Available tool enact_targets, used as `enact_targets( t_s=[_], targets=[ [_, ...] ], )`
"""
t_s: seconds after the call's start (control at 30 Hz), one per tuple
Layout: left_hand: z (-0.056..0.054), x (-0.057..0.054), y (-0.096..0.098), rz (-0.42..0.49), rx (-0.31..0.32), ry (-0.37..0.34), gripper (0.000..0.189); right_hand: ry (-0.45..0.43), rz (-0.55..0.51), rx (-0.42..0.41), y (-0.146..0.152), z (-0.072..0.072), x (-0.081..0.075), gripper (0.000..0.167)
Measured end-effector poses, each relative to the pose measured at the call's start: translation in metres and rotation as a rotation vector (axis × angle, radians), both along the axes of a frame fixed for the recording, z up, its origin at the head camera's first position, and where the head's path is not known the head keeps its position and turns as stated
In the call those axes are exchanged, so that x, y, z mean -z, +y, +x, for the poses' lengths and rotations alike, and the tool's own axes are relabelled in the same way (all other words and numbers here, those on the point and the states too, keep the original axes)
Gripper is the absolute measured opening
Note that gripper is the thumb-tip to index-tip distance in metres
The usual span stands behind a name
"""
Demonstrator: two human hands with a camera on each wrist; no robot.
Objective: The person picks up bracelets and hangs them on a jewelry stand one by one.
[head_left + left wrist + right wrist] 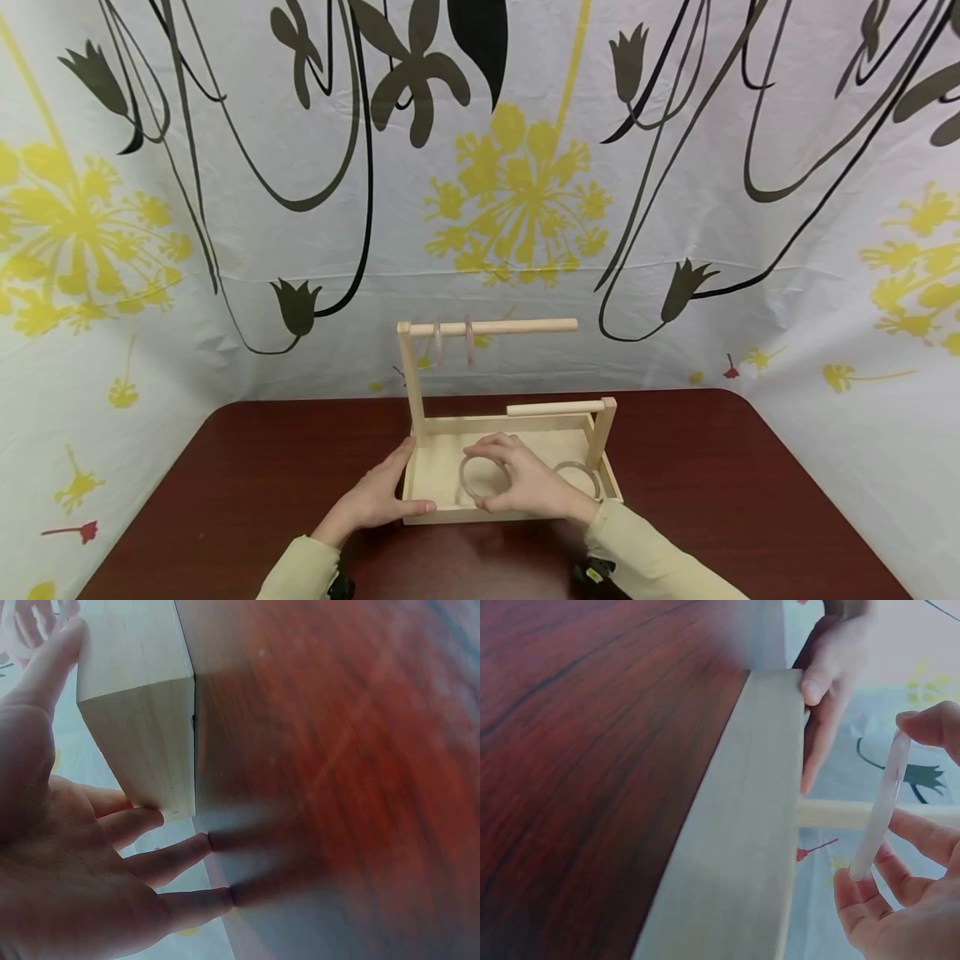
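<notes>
My right hand [532,483] holds a pale translucent bangle [472,487] upright over the wooden tray [480,516], thumb on one side of the ring and fingertips on the other. In the right wrist view the bangle [885,802] shows edge-on between thumb and fingers. My left hand [378,492] rests at the tray's left front corner, thumb along the front rim. Seen from the left wrist, its fingers [184,859] are spread and fairly straight, some against the side wall, others reaching to the tabletop. Another bangle [581,471] lies inside the tray at the right.
A tall post at the tray's left carries a long wooden rod [525,326] with two bangles [470,342] hanging on it. From a short post on the right, a lower rod [555,408] points left. The tray stands on a dark red table [697,467] before a patterned cloth.
</notes>
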State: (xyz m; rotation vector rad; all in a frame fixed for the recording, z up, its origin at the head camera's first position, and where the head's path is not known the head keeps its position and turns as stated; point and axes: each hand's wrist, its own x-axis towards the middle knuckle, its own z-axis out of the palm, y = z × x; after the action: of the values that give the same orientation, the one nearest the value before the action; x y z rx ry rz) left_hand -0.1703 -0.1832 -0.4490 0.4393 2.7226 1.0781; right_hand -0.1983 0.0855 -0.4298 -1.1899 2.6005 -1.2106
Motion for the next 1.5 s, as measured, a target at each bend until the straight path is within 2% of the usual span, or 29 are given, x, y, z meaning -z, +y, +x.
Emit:
enact_targets(
  t_s=[0.33,0.57,0.73,1.0,1.5],
  targets=[
    [-0.003,0.002,0.000,-0.001,0.003,0.007,0.105,0.027,-0.060,-0.005,0.004,0.012,-0.023,0.066],
    [-0.003,0.003,0.000,0.012,0.001,-0.004,0.106,0.096,-0.130,-0.014,0.013,0.014,-0.036,0.065],
    [-0.004,0.003,0.000,0.013,0.002,-0.004,0.106,0.101,-0.168,-0.001,0.021,0.015,-0.048,0.063],
    [-0.004,0.005,0.000,0.018,0.011,0.003,0.106,0.102,-0.186,0.014,0.036,0.011,-0.064,0.064],
    [-0.004,0.006,-0.001,0.019,0.007,0.005,0.107,0.203,-0.179,0.106,0.060,-0.001,-0.099,0.062]
  ],
)
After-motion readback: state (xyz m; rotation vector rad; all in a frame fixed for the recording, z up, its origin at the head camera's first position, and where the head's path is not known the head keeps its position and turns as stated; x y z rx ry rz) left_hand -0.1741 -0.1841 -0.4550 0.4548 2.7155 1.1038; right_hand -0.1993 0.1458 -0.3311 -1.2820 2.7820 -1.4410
